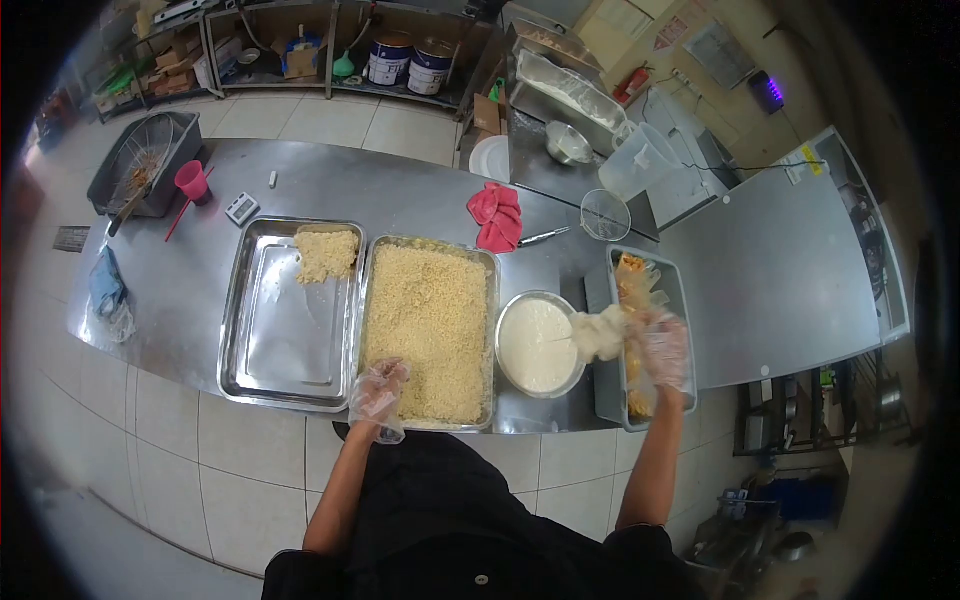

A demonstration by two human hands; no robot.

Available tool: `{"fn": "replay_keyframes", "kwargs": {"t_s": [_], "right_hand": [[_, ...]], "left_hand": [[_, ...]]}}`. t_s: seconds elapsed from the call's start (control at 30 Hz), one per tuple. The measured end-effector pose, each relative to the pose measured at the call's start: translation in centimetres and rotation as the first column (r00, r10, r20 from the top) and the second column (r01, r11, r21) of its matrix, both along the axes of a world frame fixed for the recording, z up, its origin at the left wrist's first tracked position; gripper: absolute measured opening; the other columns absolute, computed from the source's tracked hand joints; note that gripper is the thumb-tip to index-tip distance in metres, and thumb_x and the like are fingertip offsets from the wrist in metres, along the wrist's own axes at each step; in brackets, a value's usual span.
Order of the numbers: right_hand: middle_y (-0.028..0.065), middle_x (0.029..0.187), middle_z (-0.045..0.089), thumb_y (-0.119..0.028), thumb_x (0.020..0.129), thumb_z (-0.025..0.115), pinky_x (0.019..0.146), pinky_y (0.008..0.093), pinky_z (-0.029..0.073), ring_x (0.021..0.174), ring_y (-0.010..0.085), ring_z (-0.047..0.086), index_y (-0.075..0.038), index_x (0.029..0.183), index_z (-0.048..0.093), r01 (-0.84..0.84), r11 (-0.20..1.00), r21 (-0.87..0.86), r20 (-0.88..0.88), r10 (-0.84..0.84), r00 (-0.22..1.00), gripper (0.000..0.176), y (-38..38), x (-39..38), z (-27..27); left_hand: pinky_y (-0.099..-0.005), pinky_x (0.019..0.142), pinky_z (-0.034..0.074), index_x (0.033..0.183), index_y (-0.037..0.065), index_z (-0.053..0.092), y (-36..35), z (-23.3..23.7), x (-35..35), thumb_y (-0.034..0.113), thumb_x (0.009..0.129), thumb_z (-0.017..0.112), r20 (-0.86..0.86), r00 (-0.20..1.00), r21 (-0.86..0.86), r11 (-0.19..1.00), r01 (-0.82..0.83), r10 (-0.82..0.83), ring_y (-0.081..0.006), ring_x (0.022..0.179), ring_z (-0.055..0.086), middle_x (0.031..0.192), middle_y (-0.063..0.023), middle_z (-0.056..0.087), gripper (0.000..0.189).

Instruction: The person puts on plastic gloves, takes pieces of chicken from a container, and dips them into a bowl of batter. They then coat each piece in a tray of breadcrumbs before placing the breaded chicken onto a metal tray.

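My left hand, in a clear plastic glove, rests at the lower left corner of a tray of pale crumbs; its fingers are slightly curled and apart, with nothing held. My right hand, also gloved and blurred, is over the grey bin at the right. Its fingers close on a pale batter-coated piece, which hangs between the bin and a steel bowl of white batter. Orange-yellow pieces lie in the bin. Left of the crumbs, a steel tray holds a crumbed piece at its upper right.
Behind the trays are a red cloth, tongs, a sieve and a timer. A pink cup, a grey tub and a blue cloth sit at the left.
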State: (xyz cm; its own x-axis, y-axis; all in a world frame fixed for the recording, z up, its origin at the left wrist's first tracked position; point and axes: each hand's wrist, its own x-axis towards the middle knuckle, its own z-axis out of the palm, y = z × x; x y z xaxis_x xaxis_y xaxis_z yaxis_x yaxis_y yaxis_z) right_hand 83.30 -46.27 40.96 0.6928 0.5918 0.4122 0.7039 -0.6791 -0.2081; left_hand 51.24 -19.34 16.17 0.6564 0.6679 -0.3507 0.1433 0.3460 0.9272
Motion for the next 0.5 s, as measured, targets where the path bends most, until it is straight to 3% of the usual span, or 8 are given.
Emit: {"fn": "replay_keyframes", "kwargs": {"t_s": [0.03, 0.1, 0.23, 0.27, 0.33, 0.37, 0.43, 0.5], "right_hand": [[0.0055, 0.081, 0.068, -0.014, 0.077, 0.08, 0.072, 0.0324, 0.05, 0.075, 0.0157, 0.062, -0.005, 0.09, 0.072, -0.002, 1.0, 0.004, -0.002, 0.002, 1.0, 0.017, 0.5, -0.6, -1.1], [0.0057, 0.081, 0.068, -0.013, 0.08, 0.078, 0.074, 0.0325, 0.051, 0.076, 0.0181, 0.063, -0.004, 0.094, 0.07, 0.09, 0.983, 0.16, -0.478, -0.002, 0.878, 0.018, 1.9, -2.1, -3.0], [0.0058, 0.081, 0.069, -0.012, 0.08, 0.077, 0.075, 0.0333, 0.051, 0.077, 0.0175, 0.064, -0.003, 0.093, 0.07, -0.023, 0.989, 0.149, -0.173, 0.049, 0.984, 0.017, 1.9, -3.0, 0.7], [0.0058, 0.081, 0.069, -0.012, 0.08, 0.077, 0.075, 0.0333, 0.051, 0.077, 0.0175, 0.064, -0.003, 0.093, 0.07, -0.023, 0.989, 0.149, -0.179, 0.05, 0.983, 0.017, 1.5, -2.8, 1.6], [0.0074, 0.084, 0.07, -0.012, 0.08, 0.076, 0.077, 0.0337, 0.051, 0.079, 0.0187, 0.064, -0.004, 0.094, 0.071, 0.146, 0.961, 0.236, -0.535, 0.003, 0.845, 0.017, 1.0, -2.3, 2.7], [0.0074, 0.084, 0.07, -0.012, 0.08, 0.076, 0.077, 0.0337, 0.051, 0.079, 0.0187, 0.064, -0.004, 0.094, 0.071, 0.142, 0.961, 0.235, -0.535, 0.006, 0.845, 0.017, 1.3, -2.3, 2.0], [0.0085, 0.088, 0.07, -0.011, 0.08, 0.076, 0.079, 0.0348, 0.052, 0.081, 0.0199, 0.065, -0.005, 0.096, 0.071, 0.075, 0.997, -0.023, -0.187, -0.078, 0.979, 0.018, 1.8, -2.3, -1.1], [0.008, 0.089, 0.07, -0.011, 0.079, 0.076, 0.079, 0.0352, 0.052, 0.081, 0.0202, 0.065, -0.005, 0.096, 0.071, 0.073, 0.997, -0.001, -0.276, -0.071, 0.958, 0.018, 1.6, -1.9, -3.0]], "left_hand": [[-0.0242, 0.075, 0.048, 0.118, 0.004, 0.063, 0.0, -0.5, 0.1, 0.029, 0.097, 0.066, -0.002, 1.0, 0.004, 1.0, -0.002, 0.002, -0.0105, 0.087, 0.059, 0.098, -0.0026, 0.065, 0.034], [-0.0259, 0.078, 0.05, 0.119, 0.001, 0.062, -0.1, -1.3, 0.3, 0.03, 0.097, 0.065, 0.02, 0.999, -0.018, 0.999, 0.045, -0.045, -0.0122, 0.091, 0.061, 0.099, -0.0043, 0.065, 0.036], [-0.0271, 0.079, 0.053, 0.124, 0.001, 0.059, -0.5, 0.8, 0.4, 0.031, 0.097, 0.065, 0.005, 0.997, -0.061, 0.995, 0.08, -0.08, -0.014, 0.096, 0.063, 0.103, -0.0053, 0.065, 0.04], [-0.0277, 0.079, 0.053, 0.126, 0.001, 0.058, -0.5, 1.4, 0.6, 0.03, 0.097, 0.065, 0.015, 0.993, -0.178, 0.977, 0.115, -0.115, -0.0149, 0.096, 0.064, 0.105, -0.0061, 0.065, 0.042], [-0.0283, 0.079, 0.054, 0.128, 0.001, 0.057, -0.8, 0.9, 0.5, 0.03, 0.097, 0.065, 0.027, 0.989, -0.296, 0.944, 0.148, -0.146, -0.0159, 0.096, 0.064, 0.108, -0.0068, 0.065, 0.043], [-0.0286, 0.08, 0.055, 0.129, 0.001, 0.055, -0.9, 0.1, 0.7, 0.031, 0.097, 0.065, 0.05, 0.981, -0.293, 0.936, 0.193, -0.187, -0.0163, 0.096, 0.065, 0.11, -0.0079, 0.064, 0.045], [-0.0288, 0.081, 0.055, 0.131, 0.001, 0.054, -1.3, -1.3, 1.1, 0.031, 0.097, 0.064, 0.074, 0.971, -0.287, 0.928, 0.238, -0.226, -0.0168, 0.096, 0.065, 0.113, -0.009, 0.064, 0.046], [-0.029, 0.081, 0.055, 0.131, 0.002, 0.055, -1.9, -2.4, 1.6, 0.029, 0.097, 0.064, 0.093, 0.985, -0.284, 0.945, 0.165, -0.144, -0.0166, 0.095, 0.064, 0.114, -0.009, 0.063, 0.044]]}}
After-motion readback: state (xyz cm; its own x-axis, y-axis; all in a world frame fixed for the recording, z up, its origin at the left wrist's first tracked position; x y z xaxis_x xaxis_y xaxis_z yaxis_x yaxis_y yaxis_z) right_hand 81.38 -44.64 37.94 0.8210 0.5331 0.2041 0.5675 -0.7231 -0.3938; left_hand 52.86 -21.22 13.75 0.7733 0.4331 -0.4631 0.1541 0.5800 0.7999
